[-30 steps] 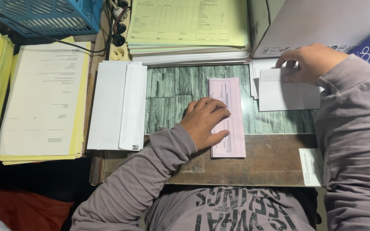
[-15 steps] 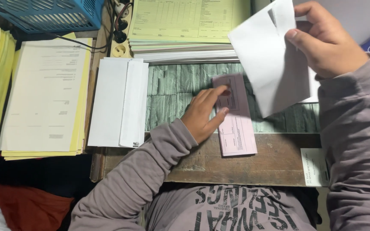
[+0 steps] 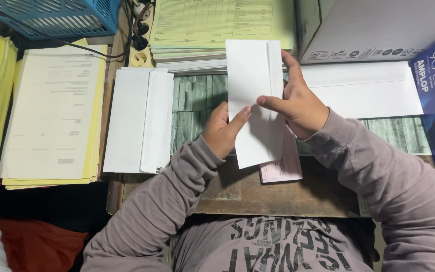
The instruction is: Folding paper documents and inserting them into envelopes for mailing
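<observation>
A white envelope (image 3: 254, 95) stands upright over the middle of the desk, held between both hands. My right hand (image 3: 298, 103) grips its right edge, with the thumb across the front. My left hand (image 3: 223, 130) supports it from the left, thumb pressed on the paper. Under the envelope a pink slip (image 3: 284, 166) lies flat on the desk, only its lower part showing.
A pile of white envelopes (image 3: 138, 118) lies left of my hands, and further left are stacks of yellow and cream forms (image 3: 51, 116). Green forms (image 3: 217, 25) sit at the back, more envelopes (image 3: 363, 90) at right, below a white box (image 3: 373, 25). A blue basket (image 3: 46, 17) is top left.
My right hand took an envelope from the right pile and carried it to the middle. My left hand left the pink slip and came up to the envelope.
</observation>
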